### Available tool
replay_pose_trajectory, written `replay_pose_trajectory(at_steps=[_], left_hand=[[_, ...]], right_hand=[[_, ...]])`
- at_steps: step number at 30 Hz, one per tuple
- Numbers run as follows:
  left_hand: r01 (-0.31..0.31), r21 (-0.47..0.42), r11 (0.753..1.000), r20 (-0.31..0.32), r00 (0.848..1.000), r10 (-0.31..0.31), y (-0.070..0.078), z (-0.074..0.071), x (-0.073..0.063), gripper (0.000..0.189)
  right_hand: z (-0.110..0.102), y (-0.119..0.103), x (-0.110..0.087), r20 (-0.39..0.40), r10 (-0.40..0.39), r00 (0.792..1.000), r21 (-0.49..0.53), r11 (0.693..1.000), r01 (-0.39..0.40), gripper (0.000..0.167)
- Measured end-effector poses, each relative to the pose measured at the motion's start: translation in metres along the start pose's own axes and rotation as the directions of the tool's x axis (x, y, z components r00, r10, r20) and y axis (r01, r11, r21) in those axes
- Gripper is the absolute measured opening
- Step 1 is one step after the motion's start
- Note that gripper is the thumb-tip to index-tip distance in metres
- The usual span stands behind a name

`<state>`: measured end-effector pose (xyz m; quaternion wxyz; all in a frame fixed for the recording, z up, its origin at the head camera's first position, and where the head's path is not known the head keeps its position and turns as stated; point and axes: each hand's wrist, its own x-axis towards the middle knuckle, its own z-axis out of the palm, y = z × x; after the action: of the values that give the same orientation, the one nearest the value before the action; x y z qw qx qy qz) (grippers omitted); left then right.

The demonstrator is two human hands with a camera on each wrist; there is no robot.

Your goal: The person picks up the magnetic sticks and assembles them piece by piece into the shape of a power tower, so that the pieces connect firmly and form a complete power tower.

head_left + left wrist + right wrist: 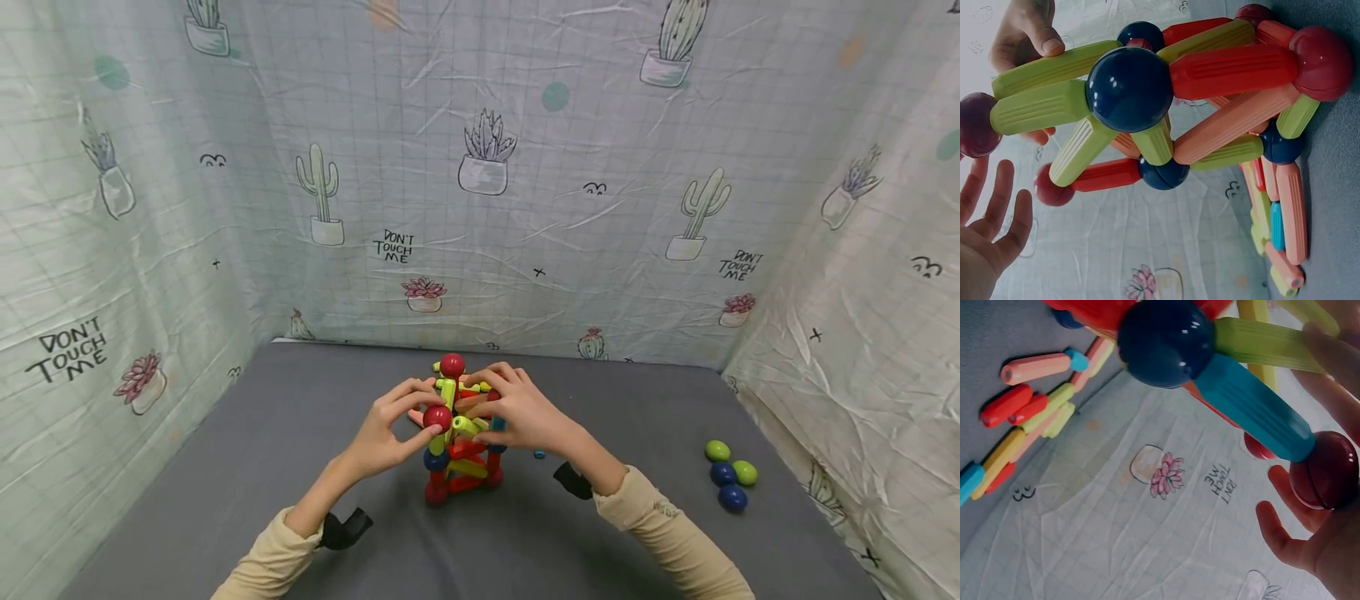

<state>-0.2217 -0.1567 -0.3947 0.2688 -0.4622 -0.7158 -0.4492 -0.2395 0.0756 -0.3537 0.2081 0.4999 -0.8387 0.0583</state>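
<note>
Left hand pinches a glossy red plastic ball atop the multicoloured plastic tower; right hand seemingly pinches a ribbed lime-green plastic rod; steady that ball, square the rod to it.

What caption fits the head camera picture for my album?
Left fingers hold a red ball and right fingers a green stick of one colorful stick-and-ball build.
</note>
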Motion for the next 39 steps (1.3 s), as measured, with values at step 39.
replay_pose_trajectory(at_steps=[39], left_hand=[[-0.095,0.726,0.681,0.397,0.866,-0.303,-0.102,-0.001,-0.042,0.025]], right_hand=[[0.043,0.002,-0.049,0.094,0.38,0.92,0.458,0.805,-0.379,0.049]])
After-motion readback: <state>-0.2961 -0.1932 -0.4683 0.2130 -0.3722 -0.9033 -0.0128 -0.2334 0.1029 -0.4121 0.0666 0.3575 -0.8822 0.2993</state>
